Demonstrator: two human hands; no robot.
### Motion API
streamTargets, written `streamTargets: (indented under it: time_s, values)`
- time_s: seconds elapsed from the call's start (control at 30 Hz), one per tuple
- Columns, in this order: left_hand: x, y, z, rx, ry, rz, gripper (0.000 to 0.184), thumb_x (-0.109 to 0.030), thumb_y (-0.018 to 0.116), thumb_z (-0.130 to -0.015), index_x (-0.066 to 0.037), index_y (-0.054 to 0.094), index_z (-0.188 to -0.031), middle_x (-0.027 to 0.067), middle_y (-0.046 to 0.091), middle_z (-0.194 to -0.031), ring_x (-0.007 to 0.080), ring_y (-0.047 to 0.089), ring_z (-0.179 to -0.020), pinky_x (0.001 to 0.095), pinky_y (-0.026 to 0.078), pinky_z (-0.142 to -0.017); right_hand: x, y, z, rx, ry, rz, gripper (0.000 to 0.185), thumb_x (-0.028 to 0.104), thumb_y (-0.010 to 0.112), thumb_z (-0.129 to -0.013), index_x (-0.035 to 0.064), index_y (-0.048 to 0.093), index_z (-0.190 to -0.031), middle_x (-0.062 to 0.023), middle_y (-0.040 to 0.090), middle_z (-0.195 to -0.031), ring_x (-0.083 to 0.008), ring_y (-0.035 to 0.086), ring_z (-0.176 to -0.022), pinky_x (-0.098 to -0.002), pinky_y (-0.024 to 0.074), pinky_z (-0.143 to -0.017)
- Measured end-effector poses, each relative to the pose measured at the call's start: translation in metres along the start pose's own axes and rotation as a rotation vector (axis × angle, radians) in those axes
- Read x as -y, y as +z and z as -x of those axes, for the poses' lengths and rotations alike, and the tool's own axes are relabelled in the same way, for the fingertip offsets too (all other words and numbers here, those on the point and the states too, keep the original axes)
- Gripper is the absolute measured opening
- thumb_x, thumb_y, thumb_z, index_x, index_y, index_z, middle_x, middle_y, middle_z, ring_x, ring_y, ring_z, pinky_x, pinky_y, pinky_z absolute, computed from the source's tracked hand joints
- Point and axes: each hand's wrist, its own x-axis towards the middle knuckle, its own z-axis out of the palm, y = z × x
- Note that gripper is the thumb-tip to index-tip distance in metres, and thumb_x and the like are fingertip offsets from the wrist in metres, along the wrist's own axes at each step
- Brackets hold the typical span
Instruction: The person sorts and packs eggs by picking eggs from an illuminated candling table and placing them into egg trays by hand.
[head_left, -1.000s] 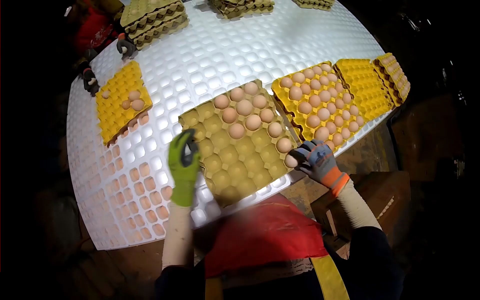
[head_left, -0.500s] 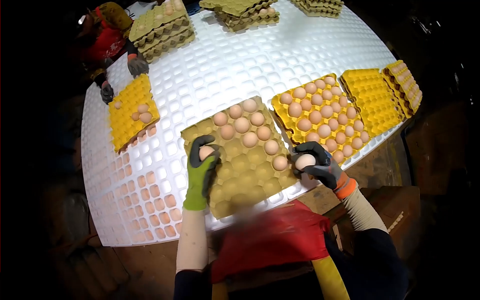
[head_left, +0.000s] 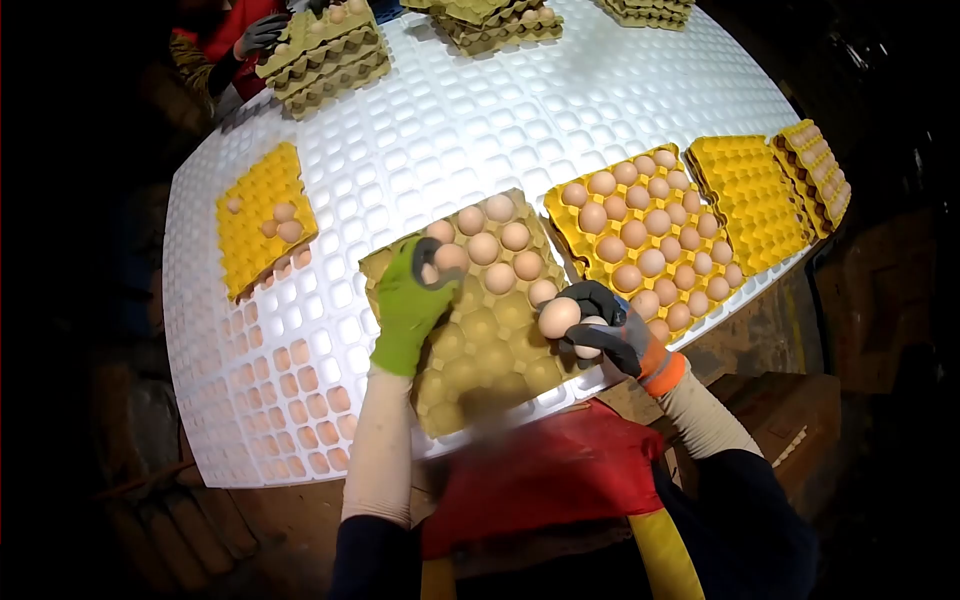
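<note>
A pulp egg tray [head_left: 465, 375] lies in front of me, with brown eggs in its far and right cups and bare cups nearer me. My left hand [head_left: 410, 305], in a green and dark glove, reaches over the tray's left side. It is closed on an egg [head_left: 430, 273], and its fingers touch a second egg [head_left: 450, 258]. My right hand [head_left: 615, 330], in a grey glove with an orange cuff, hovers over the tray's right edge. It grips two eggs: a larger brown egg [head_left: 560, 318] at the fingertips and a paler egg [head_left: 590, 338] tucked against the palm.
To the right stands a yellow tray [head_left: 585, 247] full of eggs, then more yellow trays [head_left: 750, 200]. A yellow tray [head_left: 255, 215] with several eggs lies left. Tray stacks [head_left: 335, 75] line the back; another person's gloved hand [head_left: 262, 35] is there. The white table [head_left: 400, 160] is dimpled.
My left hand has moved up the tray to another egg. My right hand has moved left and picked up the tray's right-edge egg. The other person's hands went from the left yellow tray to the back stack.
</note>
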Motion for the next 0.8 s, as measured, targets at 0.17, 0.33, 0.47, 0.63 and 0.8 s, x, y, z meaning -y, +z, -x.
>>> streamTargets:
  time_s: [0.17,0.33,0.47,0.63,0.8]
  values:
    - [-0.041,-0.021,0.02,0.092,-0.564,1.301,0.057,-0.012,0.058,-0.099,-0.006,0.043,-0.154,0.0098,0.062,-0.131,0.0166,0.067,-0.091,0.0246,0.05,-0.066,-0.015,0.006,-0.01,-0.202,-0.361,0.518,0.045,0.018,0.086,-0.082,0.0079,0.069,-0.123,-0.0034,0.07,-0.113,-0.0142,0.065,-0.101,-0.0321,0.0547,-0.088]
    - [-0.035,0.005,0.009,0.289,-0.136,0.287,0.044,-0.017,0.072,-0.091,-0.004,0.064,-0.133,0.0051,0.061,-0.131,0.0208,0.065,-0.107,0.0352,0.055,-0.085,-0.005,0.014,-0.012,-0.321,-0.649,0.966,0.045,0.02,0.087,-0.08,0.0072,0.07,-0.12,-0.0094,0.072,-0.112,-0.0194,0.068,-0.096,-0.0358,0.0566,-0.081]
    - [-0.09,0.0,0.009,0.211,-0.264,0.48,0.039,-0.017,0.068,-0.097,-0.006,0.062,-0.133,0.0056,0.06,-0.134,0.0217,0.064,-0.112,0.0372,0.056,-0.091,-0.012,0.005,-0.01,-0.311,-0.279,0.469,0.049,0.022,0.081,-0.086,0.0042,0.063,-0.129,-0.0094,0.071,-0.113,-0.0204,0.069,-0.098,-0.0351,0.0569,-0.084]
    - [-0.1,0.001,0.012,0.064,-0.515,1.641,0.038,-0.019,0.056,-0.108,-0.012,0.049,-0.144,0.011,0.058,-0.135,0.0275,0.062,-0.118,0.0434,0.059,-0.096,0.01,-0.006,-0.016,-0.163,-0.31,0.301,0.049,0.02,0.064,-0.096,0.0065,0.052,-0.142,-0.0147,0.063,-0.125,-0.0253,0.066,-0.106,-0.0375,0.0561,-0.088]
    - [-0.027,0.006,0.044,0.017,-0.342,0.723,0.037,-0.007,0.08,-0.091,-0.003,0.066,-0.125,0.0048,0.066,-0.115,0.0135,0.065,-0.102,0.0294,0.056,-0.084,0.009,-0.005,-0.057,-0.207,-0.371,1.64,0.041,0.026,0.076,-0.084,0.0297,0.067,-0.124,-0.0138,0.063,-0.124,-0.0354,0.069,-0.093,-0.0465,0.056,-0.074]
